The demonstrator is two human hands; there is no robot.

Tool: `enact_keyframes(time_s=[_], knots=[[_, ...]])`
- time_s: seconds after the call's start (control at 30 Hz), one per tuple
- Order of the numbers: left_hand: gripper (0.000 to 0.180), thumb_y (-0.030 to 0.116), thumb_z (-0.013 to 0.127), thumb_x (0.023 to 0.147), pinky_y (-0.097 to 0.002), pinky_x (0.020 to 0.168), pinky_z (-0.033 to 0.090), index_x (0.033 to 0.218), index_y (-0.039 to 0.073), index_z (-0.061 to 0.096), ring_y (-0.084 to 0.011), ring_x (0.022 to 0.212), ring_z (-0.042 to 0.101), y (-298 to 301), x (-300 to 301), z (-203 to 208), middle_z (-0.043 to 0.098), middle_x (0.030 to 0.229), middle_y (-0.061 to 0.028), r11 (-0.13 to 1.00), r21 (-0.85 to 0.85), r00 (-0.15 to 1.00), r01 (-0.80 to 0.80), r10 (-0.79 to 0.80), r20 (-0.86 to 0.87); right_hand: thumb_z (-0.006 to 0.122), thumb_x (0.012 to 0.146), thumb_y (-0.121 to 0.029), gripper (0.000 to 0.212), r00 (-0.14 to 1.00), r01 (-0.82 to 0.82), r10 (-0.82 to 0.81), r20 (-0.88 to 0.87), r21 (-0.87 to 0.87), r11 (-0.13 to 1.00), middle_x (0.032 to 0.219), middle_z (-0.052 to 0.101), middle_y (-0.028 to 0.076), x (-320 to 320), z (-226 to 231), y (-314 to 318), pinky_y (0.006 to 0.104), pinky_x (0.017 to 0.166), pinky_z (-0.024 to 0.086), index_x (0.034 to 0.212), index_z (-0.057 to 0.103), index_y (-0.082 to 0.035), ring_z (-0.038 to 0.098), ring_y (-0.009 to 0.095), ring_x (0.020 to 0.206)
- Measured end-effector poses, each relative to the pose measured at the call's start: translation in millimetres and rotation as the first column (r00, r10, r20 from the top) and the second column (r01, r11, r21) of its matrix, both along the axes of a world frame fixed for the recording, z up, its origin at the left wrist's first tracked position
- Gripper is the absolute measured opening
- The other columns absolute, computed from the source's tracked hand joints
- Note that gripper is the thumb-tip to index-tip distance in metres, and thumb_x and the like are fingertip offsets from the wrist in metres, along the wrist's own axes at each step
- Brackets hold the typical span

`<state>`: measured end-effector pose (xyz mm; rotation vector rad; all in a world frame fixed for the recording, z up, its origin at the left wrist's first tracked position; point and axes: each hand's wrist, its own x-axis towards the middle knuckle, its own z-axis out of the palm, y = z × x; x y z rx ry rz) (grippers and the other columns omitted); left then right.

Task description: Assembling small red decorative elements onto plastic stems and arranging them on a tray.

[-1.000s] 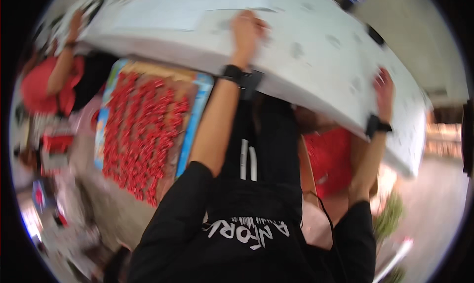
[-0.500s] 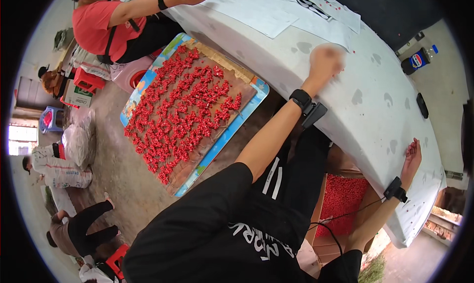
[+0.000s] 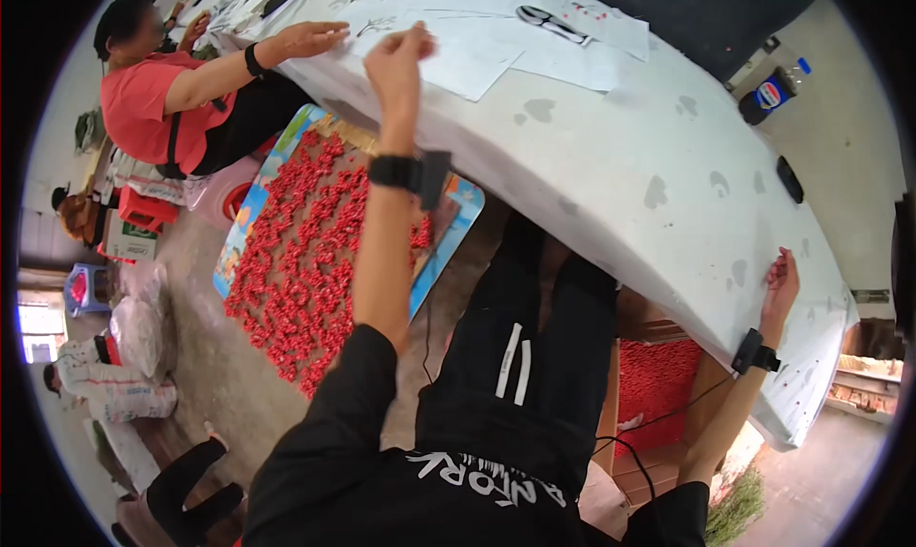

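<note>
My left hand (image 3: 396,65) reaches over the table's near left edge, fingers pinched together. Whatever they hold is too small to make out. A thin bare twig (image 3: 376,26) lies on the table beside it, close to a co-worker's outstretched hand (image 3: 313,39). At the right end of the table, my right hand (image 3: 782,284) rests low above the white cloth (image 3: 611,179), fingers loosely curled and apart, with nothing visible in them. Below my left forearm, many red berry sprigs (image 3: 286,270) cover a board with a blue rim; the forearm hides part of them.
Paper sheets (image 3: 472,70) and a black-and-white oval item (image 3: 553,25) lie on the table. Near its far right edge are a bottle of dark drink (image 3: 766,96) and a black phone-like object (image 3: 790,179). A carton of loose red berries (image 3: 654,385) stands beneath the right end.
My left hand has swung left across the table toward the co-worker's hand. My right hand stays by the table's right end. The whole view has shifted slightly.
</note>
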<state>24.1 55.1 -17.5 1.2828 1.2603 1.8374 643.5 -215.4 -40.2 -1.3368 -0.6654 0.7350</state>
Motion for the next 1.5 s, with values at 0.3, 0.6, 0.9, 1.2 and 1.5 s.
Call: enact_keyframes(time_s=[0.3,0.6,0.9,1.2,1.5], knots=[[0.035,0.022,0.068,0.081,-0.0391,0.075,0.050,0.099,-0.008,0.066,-0.0349,0.077,0.066,90.5,-121.2,-33.6,0.067,0.078,-0.0217,0.934,-0.134,0.799,-0.332,0.202,-0.567,0.056,0.094,-0.024,0.026,0.998,0.062,-0.061,0.025,-0.030,0.998,0.074,0.053,-0.004,12.6,-7.1,-0.8,0.0188,0.052,0.033,0.103,0.063,-0.001,0.044,0.004,0.060],[0.021,0.015,0.063,0.083,-0.0453,0.072,0.049,0.093,-0.003,0.067,-0.0408,0.077,0.062,132.3,-134.6,-45.5,0.065,0.083,-0.0231,0.953,0.095,0.345,-0.289,0.196,-0.918,0.057,0.094,-0.025,0.025,0.992,0.114,-0.111,0.057,-0.052,0.992,0.074,0.053,-0.005,4.2,-3.6,1.9,0.0188,0.051,0.032,0.102,0.064,-0.001,0.043,0.003,0.060],[0.019,0.017,0.065,0.088,-0.0314,0.052,0.050,0.097,0.001,0.067,-0.0215,0.066,0.066,64.8,-66.7,-25.6,0.064,0.084,-0.0108,0.940,0.109,0.883,-0.324,0.341,-0.322,0.057,0.094,-0.024,0.026,0.993,0.113,-0.112,0.035,-0.054,0.992,0.073,0.052,-0.003,0.7,-6.6,-2.1,0.0186,0.052,0.034,0.103,0.064,0.000,0.045,0.004,0.062],[0.022,0.013,0.064,0.089,-0.0205,0.047,0.043,0.103,-0.004,0.065,-0.0137,0.061,0.063,-202.0,165.6,25.6,0.069,0.091,-0.0145,0.824,-0.227,0.853,0.519,-0.483,0.197,0.050,0.095,-0.016,0.026,0.990,-0.100,0.114,-0.087,0.151,0.984,0.079,0.054,-0.001,11.2,-15.4,12.0,0.0236,0.063,0.042,0.110,0.062,0.002,0.052,0.010,0.072],[0.019,0.010,0.063,0.089,-0.0200,0.047,0.044,0.101,-0.005,0.066,-0.0124,0.059,0.062,-322.3,251.3,-48.9,0.070,0.089,-0.0137,0.200,-0.466,0.360,0.862,-0.888,0.285,0.050,0.096,-0.019,0.025,0.974,0.031,0.007,-0.225,0.165,0.986,0.089,0.060,0.004,-57.0,-25.4,-228.1,0.0264,0.070,0.049,0.108,0.059,0.000,0.058,0.014,0.079]])
